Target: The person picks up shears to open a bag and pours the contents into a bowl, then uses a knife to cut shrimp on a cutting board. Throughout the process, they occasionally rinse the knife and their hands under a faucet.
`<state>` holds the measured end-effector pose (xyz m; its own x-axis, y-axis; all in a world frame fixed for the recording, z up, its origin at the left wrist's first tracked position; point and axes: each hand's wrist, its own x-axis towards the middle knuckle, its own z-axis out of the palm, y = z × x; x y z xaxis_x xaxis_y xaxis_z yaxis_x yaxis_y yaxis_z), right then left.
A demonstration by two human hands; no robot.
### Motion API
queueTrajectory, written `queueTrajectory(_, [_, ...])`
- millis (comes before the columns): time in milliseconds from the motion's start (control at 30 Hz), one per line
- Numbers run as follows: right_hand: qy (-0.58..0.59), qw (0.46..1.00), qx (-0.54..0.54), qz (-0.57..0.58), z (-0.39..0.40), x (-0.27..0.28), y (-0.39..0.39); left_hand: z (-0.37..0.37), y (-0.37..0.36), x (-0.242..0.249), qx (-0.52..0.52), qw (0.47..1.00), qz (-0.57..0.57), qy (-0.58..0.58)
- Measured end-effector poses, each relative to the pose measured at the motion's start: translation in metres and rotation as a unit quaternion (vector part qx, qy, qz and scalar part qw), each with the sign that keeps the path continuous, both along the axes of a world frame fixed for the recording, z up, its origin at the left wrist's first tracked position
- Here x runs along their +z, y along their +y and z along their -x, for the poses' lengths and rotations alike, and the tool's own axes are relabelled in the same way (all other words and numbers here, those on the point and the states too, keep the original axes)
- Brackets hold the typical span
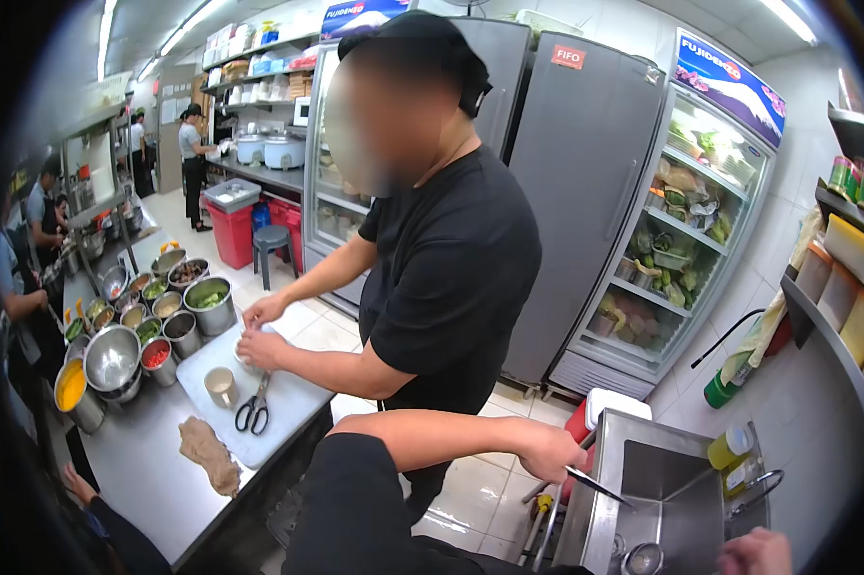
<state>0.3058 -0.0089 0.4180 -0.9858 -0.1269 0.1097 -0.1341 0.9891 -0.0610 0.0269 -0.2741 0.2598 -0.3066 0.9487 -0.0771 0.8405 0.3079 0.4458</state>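
My left hand [552, 452] reaches across to the sink, its fingers wrapped around what looks like a knife [600, 487]. The narrow dark tool points down over the basin of the steel sink [606, 548]. At the lower right edge is my right hand [755, 553], blurred, beside the sink's right side; its fingers do not show clearly. A round metal strainer or cup [643, 559] lies at the bottom of the basin. By the curved faucet [760, 487] stand a yellow-green container [731, 447] and a bottle of yellow liquid [741, 474].
A co-worker [451, 278] in black stands close ahead, both hands over a white cutting board [293, 388] with scissors [254, 410] and a mug [220, 387]. A brown cloth [209, 455] and several food pots [209, 305] share the counter. Fridges [585, 192] line the back; a shelf [829, 340] juts out right.
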Motion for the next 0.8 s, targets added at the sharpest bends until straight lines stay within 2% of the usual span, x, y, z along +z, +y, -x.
queueTrajectory(67, [0.102,0.994,0.023,-0.034,0.003,0.012,-0.002,0.005,-0.012,0.018,0.03,0.999,0.005,0.008])
queueTrajectory(133, [0.212,0.971,0.045,-0.096,0.017,0.005,-0.01,0.005,0.005,0.024,0.019,1.0,0.009,0.021])
queueTrajectory(233, [0.094,0.968,0.22,-0.076,0.012,0.025,-0.039,0.014,0.018,0.009,0.003,0.998,-0.042,0.052])
queueTrajectory(333, [0.101,0.955,0.278,-0.021,-0.02,0.046,-0.067,0.008,0.006,-0.003,-0.012,0.999,-0.035,0.021])
queueTrajectory(433, [0.112,0.948,0.298,-0.003,-0.048,0.055,-0.053,0.003,-0.015,-0.014,0.0,0.999,-0.023,-0.033])
queueTrajectory(533, [0.098,0.952,0.291,0.017,-0.051,0.052,-0.041,0.023,-0.005,-0.061,0.041,0.993,0.003,-0.114])
queueTrajectory(633, [0.159,0.929,0.304,0.141,-0.03,0.037,-0.057,0.007,0.008,-0.059,0.04,0.989,-0.05,-0.136])
queueTrajectory(667, [0.2,0.927,0.298,0.109,-0.025,0.036,-0.058,-0.001,0.01,-0.05,0.022,0.991,-0.057,-0.117])
queueTrajectory(767, [0.316,0.911,0.263,0.02,-0.01,0.041,-0.062,-0.013,0.022,-0.071,0.014,0.973,-0.084,-0.216])
queueTrajectory(800, [0.329,0.908,0.249,-0.076,0.005,0.042,-0.055,-0.017,0.024,-0.076,0.011,0.969,-0.063,-0.238])
